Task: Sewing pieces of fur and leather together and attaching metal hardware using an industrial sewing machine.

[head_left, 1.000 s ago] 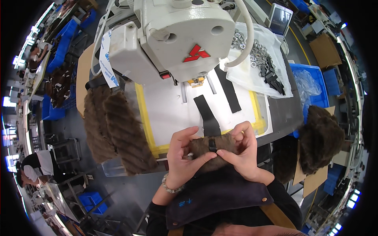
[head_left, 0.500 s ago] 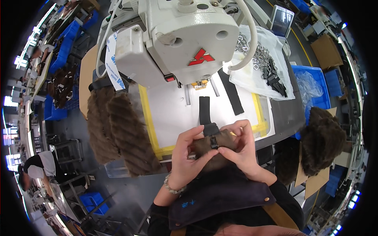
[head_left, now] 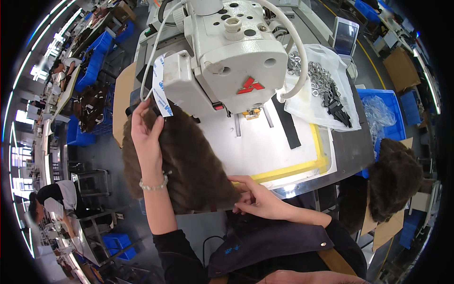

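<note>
The right hand [head_left: 259, 201] grasps the near right corner of the brown fur piece [head_left: 191, 165] with bent fingers. The left hand [head_left: 148, 137] is at the far end of this piece; I cannot tell if it grips. Just beside its thumb hangs a paper strip [head_left: 161, 83]. Ahead of the right hand, a black strap [head_left: 289, 127] lies on the white plate [head_left: 257, 154], near the sewing machine [head_left: 246, 61].

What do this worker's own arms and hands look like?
Both the left hand and right hand are ungloved. A pale, beaded-looking bracelet circles the left wrist; none shows on the right. The left sleeve and right sleeve are plain black, leaving the wrists uncovered.
</note>
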{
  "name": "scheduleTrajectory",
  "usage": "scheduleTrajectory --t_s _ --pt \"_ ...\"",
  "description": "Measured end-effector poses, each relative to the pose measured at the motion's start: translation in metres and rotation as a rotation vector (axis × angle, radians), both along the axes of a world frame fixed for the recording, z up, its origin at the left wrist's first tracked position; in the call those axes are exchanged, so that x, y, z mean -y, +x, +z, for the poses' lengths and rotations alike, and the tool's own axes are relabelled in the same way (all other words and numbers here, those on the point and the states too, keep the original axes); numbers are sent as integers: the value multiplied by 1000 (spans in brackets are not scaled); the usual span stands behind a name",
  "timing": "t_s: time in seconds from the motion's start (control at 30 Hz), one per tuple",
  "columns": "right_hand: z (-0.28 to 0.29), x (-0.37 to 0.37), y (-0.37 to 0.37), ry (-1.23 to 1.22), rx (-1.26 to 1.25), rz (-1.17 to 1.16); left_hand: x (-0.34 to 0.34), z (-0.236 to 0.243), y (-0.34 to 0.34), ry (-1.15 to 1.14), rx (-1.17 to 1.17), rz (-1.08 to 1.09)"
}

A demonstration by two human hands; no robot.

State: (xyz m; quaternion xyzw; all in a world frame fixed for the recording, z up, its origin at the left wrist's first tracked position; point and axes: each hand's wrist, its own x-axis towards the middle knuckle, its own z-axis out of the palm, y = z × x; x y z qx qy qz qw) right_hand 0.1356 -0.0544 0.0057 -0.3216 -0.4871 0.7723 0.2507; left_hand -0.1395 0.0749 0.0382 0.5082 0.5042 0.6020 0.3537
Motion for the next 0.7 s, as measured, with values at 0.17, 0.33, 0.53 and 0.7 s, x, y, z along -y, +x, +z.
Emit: scheduleTrajectory --t_s 0.17,0.33,0.53,0.7 --pt "-10 -6 -8 190 -27 1 -36 -19 -19 28 -405 -145" --pt "-7 -6 6 280 136 56 -15 -24 -7 96 -981 56" --pt "5 -22 50 574 413 -125 39 12 50 -23 -1264 -219" --pt "-2 -74 105 1052 866 -523 47 -6 118 200 -1172 -623"
